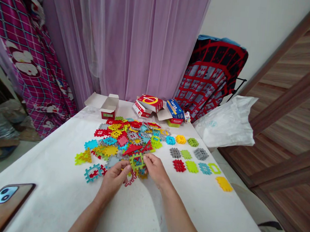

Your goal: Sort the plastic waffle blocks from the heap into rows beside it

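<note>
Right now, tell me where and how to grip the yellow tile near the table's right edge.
Best pinch the yellow tile by two opposite side edges, coming down from above with the right hand, once it is free. The tile lies flat, so its broad face offers little hold, but its rim looks exposed; the green frame sits just beyond its far left corner.

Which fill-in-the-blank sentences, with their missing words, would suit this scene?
The left hand and right hand hold a square plastic lattice piece coloured ____.
A brown-backed smartphone lies toward the ____ edge of the white table.
On the right, in the back row, the toothed plastic piece between the blue one and the green one is ____.
Missing words: green; left; yellow.
</note>
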Available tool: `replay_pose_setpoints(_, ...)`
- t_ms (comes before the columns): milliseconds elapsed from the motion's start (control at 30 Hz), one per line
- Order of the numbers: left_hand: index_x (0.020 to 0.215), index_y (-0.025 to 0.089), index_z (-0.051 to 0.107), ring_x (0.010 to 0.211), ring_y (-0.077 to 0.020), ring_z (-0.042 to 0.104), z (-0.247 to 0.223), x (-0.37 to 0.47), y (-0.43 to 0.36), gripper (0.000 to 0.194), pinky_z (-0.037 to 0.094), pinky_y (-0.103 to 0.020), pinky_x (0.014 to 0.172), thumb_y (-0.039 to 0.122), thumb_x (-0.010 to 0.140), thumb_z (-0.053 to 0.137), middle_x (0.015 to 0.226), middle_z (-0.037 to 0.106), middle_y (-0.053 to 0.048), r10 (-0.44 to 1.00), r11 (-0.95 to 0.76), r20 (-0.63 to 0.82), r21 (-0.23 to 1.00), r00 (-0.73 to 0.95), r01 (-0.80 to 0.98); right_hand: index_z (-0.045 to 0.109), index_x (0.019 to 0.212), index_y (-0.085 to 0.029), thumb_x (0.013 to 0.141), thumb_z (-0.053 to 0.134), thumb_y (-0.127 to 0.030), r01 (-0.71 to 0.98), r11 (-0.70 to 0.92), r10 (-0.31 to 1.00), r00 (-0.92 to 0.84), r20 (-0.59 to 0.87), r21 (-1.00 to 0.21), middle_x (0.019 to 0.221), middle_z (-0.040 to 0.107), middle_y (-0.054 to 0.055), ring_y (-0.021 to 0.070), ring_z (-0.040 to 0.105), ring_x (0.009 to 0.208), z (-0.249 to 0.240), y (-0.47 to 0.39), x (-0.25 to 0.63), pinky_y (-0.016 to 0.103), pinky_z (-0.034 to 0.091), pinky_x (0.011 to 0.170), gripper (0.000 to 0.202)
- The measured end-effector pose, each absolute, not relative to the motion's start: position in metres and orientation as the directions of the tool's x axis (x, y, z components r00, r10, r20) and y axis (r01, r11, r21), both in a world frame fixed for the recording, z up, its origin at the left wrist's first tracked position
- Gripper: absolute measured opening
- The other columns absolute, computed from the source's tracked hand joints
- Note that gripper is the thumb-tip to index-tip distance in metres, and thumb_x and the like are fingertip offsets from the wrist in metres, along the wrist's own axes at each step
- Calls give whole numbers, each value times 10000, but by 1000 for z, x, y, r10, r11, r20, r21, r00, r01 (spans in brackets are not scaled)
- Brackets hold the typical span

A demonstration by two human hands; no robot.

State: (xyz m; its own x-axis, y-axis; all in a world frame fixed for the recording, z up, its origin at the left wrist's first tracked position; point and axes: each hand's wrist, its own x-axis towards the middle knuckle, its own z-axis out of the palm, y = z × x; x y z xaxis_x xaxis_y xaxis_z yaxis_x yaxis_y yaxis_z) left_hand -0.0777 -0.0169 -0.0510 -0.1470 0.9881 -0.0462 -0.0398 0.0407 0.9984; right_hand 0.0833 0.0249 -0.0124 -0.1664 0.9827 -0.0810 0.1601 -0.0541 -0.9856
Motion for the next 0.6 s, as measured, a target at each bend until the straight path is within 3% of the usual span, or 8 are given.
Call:
replay_pose_setpoints(167, 770, 193, 634, 350, -77, 457, -57, -73, -15, 476, 361, -207, 375, 631, 602, 712, 483, 538, 80, 986, 47, -60, 995, -157, -83, 593, 790, -204, 757, 573, -536, 146, -80, 975, -193, -108, -986, 614, 516, -53, 99, 492, 496, -11, 22, 78, 223, 440, 466, 334)
replay_pose_setpoints(367, 830, 189, 637, 329, -84, 462, -47, -78, -15, 491, 332, -203, 370, 619, 605, 717, 447, 537, 85, 976, 76, -94, 993, -198, -95, 602, 735, -193, 817, 519, -433, 282, 23, 966, -253, -52, -959, 614, 590, -25, 119, 545, 558, -10, 22, 85, 234, 441, 536, 267)
replay_pose_setpoints(467, 837, 187, 642, 326, -86, 466, -45, -79, -14, 500, 327, -198, 369, 615, 594, 729, 435, 531, 87, 972, 85, -105, 991, -212, -106, 656, 947, -194, 803, 560, -350, 354, 123, 978, -205, 51, -927, 832, 682, 11, 127, 589, 641, -9, 19, 85, 267, 492, 632, 234)
replay_pose_setpoints(600, 832, 190, 647, 315, -84, 438, -48, -80, -13, 526, 301, -200, 354, 643, 576, 722, 426, 519, 90, 969, 88, -113, 989, -219, -119, 552, 1299, -244, 732, 676, -288, 517, 386, 919, -288, 270, -764, 1304, 581, 71, 180, 626, 997, -1, 12, 82, 339, 508, 893, 583)
